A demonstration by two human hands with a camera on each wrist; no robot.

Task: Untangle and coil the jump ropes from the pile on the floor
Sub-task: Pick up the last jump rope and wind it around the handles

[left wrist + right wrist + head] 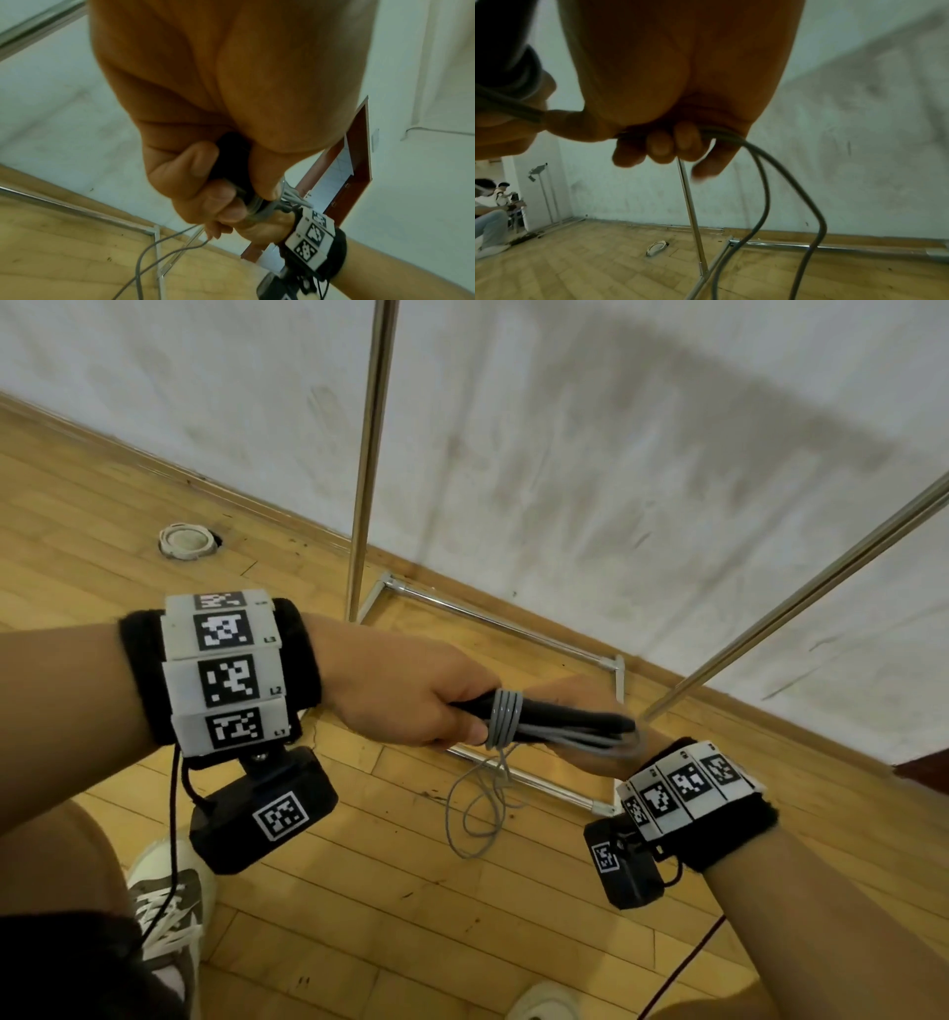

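A smooth grey plastic-looking jump rope cord wound round matt black handles, above a yellowish wooden plank floor with a dull sheen, while the shiny chrome metal rack frame stood against a scuffed, matt white wall.

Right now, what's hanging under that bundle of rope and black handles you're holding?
Loose grey cord dangles in loops below the bundle, above the wooden floor and metal rack base. The left hand hides the handles' near ends.
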